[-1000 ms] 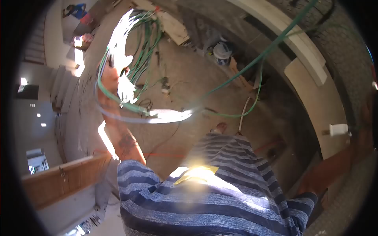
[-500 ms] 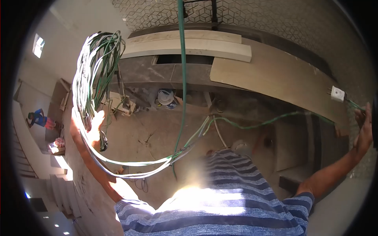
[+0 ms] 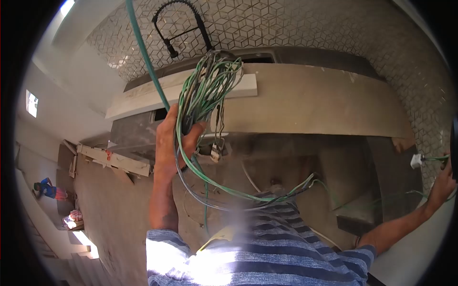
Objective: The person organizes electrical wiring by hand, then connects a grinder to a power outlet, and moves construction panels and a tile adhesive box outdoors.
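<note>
My left hand (image 3: pixel 179 136) is raised in front of the counter, closed round a thick coil of green and grey electrical cable (image 3: pixel 210 83). A pale connector (image 3: pixel 216 151) hangs below the bundle. Loose strands droop from the coil in a wide curve past my striped shirt (image 3: pixel 267 238) and run on to the right. Out at the right edge, my right hand (image 3: pixel 441 183) grips the cable just behind a white plug (image 3: pixel 416 161); its fingertips are partly cut off by the picture's dark rim.
A thick green hose (image 3: pixel 148 57) hangs at the upper left. Behind the coil, a brown board (image 3: pixel 305 97) and a white plank (image 3: pixel 245 86) lie on the dark counter, below a black spring faucet (image 3: pixel 202 28). Far left, a person in blue (image 3: pixel 45 187) bends over.
The view has swung right, so counter and hose sit further left. My left hand and the coil have shifted toward the middle; the white plug on the right appears lower.
</note>
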Demonstrator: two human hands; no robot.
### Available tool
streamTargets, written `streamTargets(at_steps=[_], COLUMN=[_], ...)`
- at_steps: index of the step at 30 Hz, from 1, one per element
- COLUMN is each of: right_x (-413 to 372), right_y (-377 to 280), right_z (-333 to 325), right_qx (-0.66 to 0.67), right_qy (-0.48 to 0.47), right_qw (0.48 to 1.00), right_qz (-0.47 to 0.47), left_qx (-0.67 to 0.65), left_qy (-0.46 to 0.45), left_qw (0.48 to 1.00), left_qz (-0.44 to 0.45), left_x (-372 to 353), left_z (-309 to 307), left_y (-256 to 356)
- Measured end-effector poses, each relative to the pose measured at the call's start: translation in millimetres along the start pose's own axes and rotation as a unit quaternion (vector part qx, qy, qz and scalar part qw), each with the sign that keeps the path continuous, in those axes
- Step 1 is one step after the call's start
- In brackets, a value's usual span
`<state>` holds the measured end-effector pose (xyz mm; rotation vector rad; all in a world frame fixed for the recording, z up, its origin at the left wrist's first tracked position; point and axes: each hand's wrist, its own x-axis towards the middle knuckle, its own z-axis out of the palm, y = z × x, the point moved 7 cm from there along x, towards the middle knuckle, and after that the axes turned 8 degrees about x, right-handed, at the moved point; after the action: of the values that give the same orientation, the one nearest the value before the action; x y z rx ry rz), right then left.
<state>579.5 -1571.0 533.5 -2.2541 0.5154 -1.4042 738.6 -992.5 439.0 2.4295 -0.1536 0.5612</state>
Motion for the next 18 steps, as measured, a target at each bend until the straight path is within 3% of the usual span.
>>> streamTargets(at_steps=[3, 4, 7, 9, 11, 13, 14, 16, 18], right_x=[-5, -3, 11, 22, 39, 56, 67, 84, 95], right_y=[14, 26, 52, 55, 69, 94, 82, 36, -14], right_z=[2, 7, 16, 25, 27, 25, 29, 33, 27], right_qx=[0.036, 0.066, 0.036, -0.036, -0.052, -0.012, -0.046, -0.113, -0.188], right_qy=[-0.067, -0.039, 0.079, 0.081, 0.075, 0.043, 0.053, 0.076, 0.121], right_qw=[0.995, 0.995, 0.994, 0.984, 0.984, 0.997, 0.997, 0.983, 0.946], right_qz=[-0.069, -0.067, 0.064, 0.151, 0.150, 0.067, 0.005, -0.119, -0.235], left_qx=[0.020, -0.002, 0.078, -0.028, 0.055, 0.077, 0.056, 0.089, 0.088], left_qy=[-0.001, -0.017, 0.012, -0.004, 0.024, 0.031, 0.020, -0.090, -0.132], left_qw=[1.000, 0.999, 0.996, 0.999, 0.993, 0.985, 0.985, 0.989, 0.983], left_qz=[0.012, -0.029, 0.043, 0.016, 0.102, 0.154, 0.161, 0.082, 0.088], left_x=[16, 23, 41, 49, 61, 71, 74, 86, 87], left_z=[26, 40, 85, 132, 178, 233, 262, 319, 384], left_y=[29, 34, 61, 69, 102, 124, 132, 144, 130])
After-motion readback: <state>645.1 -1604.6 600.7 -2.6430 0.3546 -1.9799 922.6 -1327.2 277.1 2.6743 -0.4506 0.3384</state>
